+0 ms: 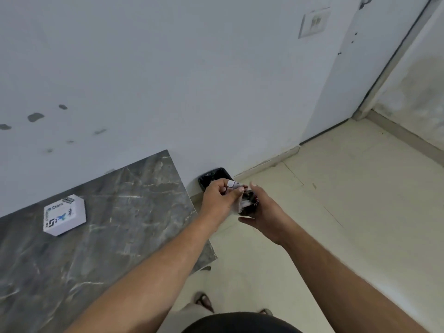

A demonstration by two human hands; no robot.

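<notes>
Here, in the head view, the left hand [222, 194] pinches a white flap [236, 204] between curled fingers and thumb. The right hand [265, 212] lies spread, its fingers fairly straight, with a dark packet [249, 203] resting against the palm. Both are held in the air just past the corner of the counter [108, 224], above a black bin [216, 173] that stands on the floor [336, 200] against the wall. The blur hides whether the flap is part of the packet or a separate scrap. The likeliest trouble, I judge, comes from that loose hold: nothing is curled round the packet, so a sharp pull on the flap could tip it off the palm. Whatever is inside would then scatter. The bin is small and partly hidden under the hands, so anything let go a little to the right would land on the floor beside it. A strip of tape [231, 183] on one left finger may dull the pinch, and the flap could then slip free or tear off short. Counted, there are two hands, one packet, one flap, one taped finger, one bin and one counter. A single white box [64, 216] lies on the counter well apart from the work. There is also one switch plate [314, 22] high on the wall, and two sandalled feet [203, 301] at the bottom edge.
</notes>
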